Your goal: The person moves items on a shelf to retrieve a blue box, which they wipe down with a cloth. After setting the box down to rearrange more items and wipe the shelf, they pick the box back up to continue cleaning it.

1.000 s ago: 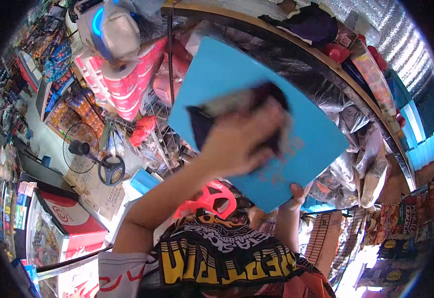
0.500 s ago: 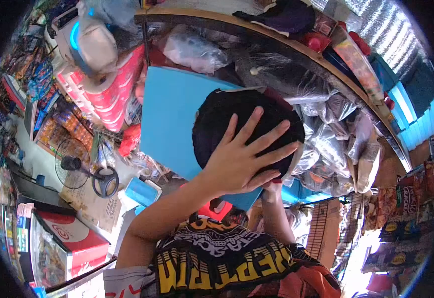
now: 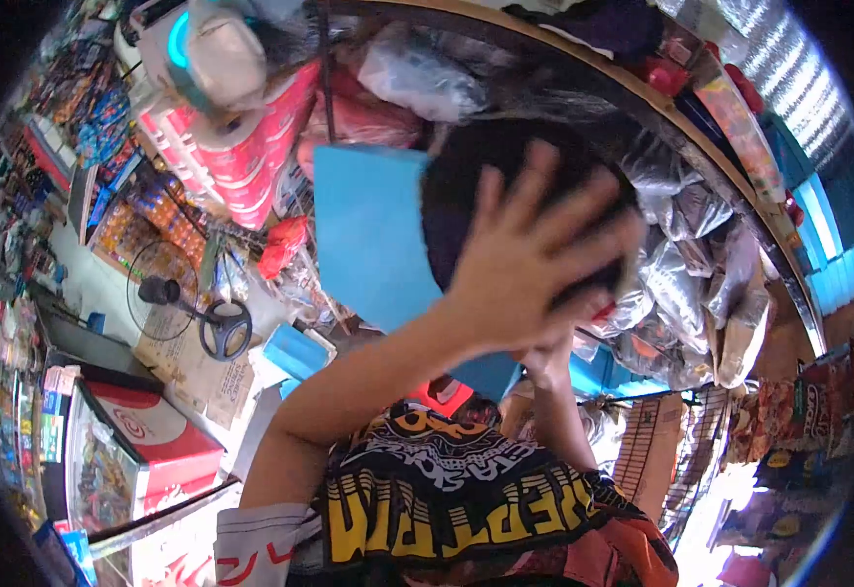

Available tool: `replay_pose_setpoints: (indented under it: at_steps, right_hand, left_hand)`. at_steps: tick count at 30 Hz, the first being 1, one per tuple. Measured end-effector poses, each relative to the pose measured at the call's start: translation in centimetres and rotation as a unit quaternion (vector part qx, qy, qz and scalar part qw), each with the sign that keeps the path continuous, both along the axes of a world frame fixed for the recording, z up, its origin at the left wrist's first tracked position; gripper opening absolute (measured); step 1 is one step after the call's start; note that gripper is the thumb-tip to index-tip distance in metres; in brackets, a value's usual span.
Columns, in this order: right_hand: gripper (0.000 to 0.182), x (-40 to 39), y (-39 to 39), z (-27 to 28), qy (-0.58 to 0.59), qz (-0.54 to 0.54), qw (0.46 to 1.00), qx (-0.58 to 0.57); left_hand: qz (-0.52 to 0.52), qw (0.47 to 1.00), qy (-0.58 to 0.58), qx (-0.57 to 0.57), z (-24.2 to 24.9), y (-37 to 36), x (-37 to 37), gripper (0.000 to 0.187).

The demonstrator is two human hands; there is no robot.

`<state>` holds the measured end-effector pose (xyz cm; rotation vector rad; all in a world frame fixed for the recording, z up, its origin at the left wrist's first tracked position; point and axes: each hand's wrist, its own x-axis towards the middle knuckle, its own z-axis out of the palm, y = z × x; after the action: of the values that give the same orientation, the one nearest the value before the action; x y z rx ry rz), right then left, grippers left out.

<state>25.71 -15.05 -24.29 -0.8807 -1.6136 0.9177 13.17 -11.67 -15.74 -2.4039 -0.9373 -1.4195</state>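
A round black object (image 3: 456, 210), apparently cloth-covered, is in front of a light blue flat surface (image 3: 368, 230). My left hand (image 3: 549, 249) reaches across from the left with its fingers spread over the black face; it is blurred, and whether it touches the cloth is unclear. Under the lower edge is my right hand (image 3: 544, 362), holding the black object from below. Most of its fingers are hidden behind my left hand and the object. A bit of red shows at that edge.
Plastic-wrapped bundles (image 3: 676, 284) lie on the right, below a curved shelf edge (image 3: 701, 161). A fan (image 3: 160, 291), a black wheel-like ring (image 3: 224, 331) and a red-and-white freezer (image 3: 153, 430) are on the left. Pink packs (image 3: 241, 157) hang at upper left.
My left hand has shifted right and spread wider, now blurred. The black object sits farther right and slightly higher in view. The whole scene has shifted right as the camera moved.
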Motion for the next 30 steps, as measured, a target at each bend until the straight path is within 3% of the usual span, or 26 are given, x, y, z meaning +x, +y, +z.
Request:
replay_pose_setpoints:
  at_steps: [2,3,4,6,7,8,10,13,14,15,16,17,18,19,21,22,23,25,26,28,30]
  right_hand:
    - [0.084,0.3,-1.1,-0.4,0.047,-0.035,0.997,-0.046]
    - [0.086,-0.4,-1.5,-0.9,0.151,-0.054,0.987,-0.035]
    - [0.086,-0.2,-1.5,-0.9,0.149,-0.052,0.987,-0.037]
    - [0.092,0.4,-0.9,-0.9,0.009,-0.076,0.996,0.038]
    - [0.099,0.6,-0.5,-0.1,-0.043,-0.097,0.986,0.131]
    - [0.102,-0.2,-1.1,1.0,0.117,-0.063,0.990,0.044]
    - [0.103,0.9,-0.8,1.2,0.097,-0.035,0.993,0.064]
    - [0.105,1.2,-0.5,1.0,0.024,-0.057,0.993,0.099]
    - [0.105,1.2,-0.4,1.1,0.023,-0.053,0.993,0.099]
    - [0.105,1.0,-0.3,1.2,-0.073,-0.083,0.987,0.115]
    - [0.106,0.7,-0.1,1.4,-0.166,-0.113,0.971,0.133]
    - [0.104,0.7,0.2,0.7,-0.195,-0.112,0.964,0.140]
    - [0.104,0.7,0.1,0.1,-0.196,-0.107,0.964,0.147]
    - [0.103,0.8,-0.2,-0.6,-0.131,-0.061,0.981,0.132]
    - [0.105,1.5,-0.6,-2.2,-0.028,0.039,0.997,0.053]
    - [0.105,1.9,-0.5,-2.6,-0.027,0.039,0.998,0.051]
    - [0.106,1.9,-0.5,-2.3,-0.063,-0.013,0.988,0.143]
    - [0.109,1.4,-0.6,-0.3,-0.035,-0.064,0.980,0.185]
    - [0.109,1.5,-0.7,-0.1,0.005,-0.067,0.978,0.196]
    - [0.105,2.6,-0.8,0.8,-0.037,-0.040,0.967,0.247]
    - [0.103,2.5,-1.4,1.4,-0.068,-0.050,0.969,0.234]
  left_hand:
    - [-0.010,1.000,0.017,0.014,0.0,-0.2,-0.2,0.052]
    - [-0.031,0.999,0.037,0.026,-0.1,-0.3,-0.1,0.050]
    - [-0.029,0.999,0.036,0.024,-0.2,-0.1,-0.6,0.050]
    - [-0.079,0.996,-0.028,0.038,-0.5,1.3,-2.8,0.048]
    - [-0.081,0.992,-0.095,-0.010,-0.9,2.4,-4.2,0.040]
    - [-0.082,0.982,-0.162,-0.057,-1.7,3.7,-5.7,0.032]
    - [0.126,0.958,-0.257,-0.011,-4.8,7.5,-8.7,0.022]
    - [0.063,0.977,-0.196,-0.052,-2.9,6.5,-9.2,0.017]
    - [-0.036,0.969,-0.202,-0.139,-2.0,5.5,-8.5,0.018]
    - [-0.132,0.945,-0.205,-0.219,-0.8,4.1,-7.0,0.020]
    - [-0.099,0.961,-0.166,-0.200,0.0,2.7,-5.3,0.022]
    - [-0.143,0.951,-0.064,-0.266,2.3,0.6,-4.8,0.034]
    - [-0.167,0.978,0.007,-0.128,2.7,-0.1,-3.9,0.035]
    - [-0.162,0.979,0.056,-0.113,2.9,-0.7,-3.5,0.034]
    - [-0.186,0.975,0.048,-0.113,3.2,-0.4,-3.7,0.034]
    - [-0.214,0.969,0.044,-0.113,3.3,-0.2,-3.8,0.035]
    - [-0.224,0.963,0.046,-0.143,3.7,0.0,-4.6,0.036]
    - [-0.184,0.971,0.043,-0.145,3.1,1.4,-6.9,0.036]
    - [-0.142,0.978,0.039,-0.146,2.5,2.4,-8.3,0.036]
    - [-0.098,0.965,-0.013,-0.242,0.5,5.5,-12.0,0.038]
    - [-0.091,0.960,0.000,-0.264,-0.9,5.7,-12.7,0.040]
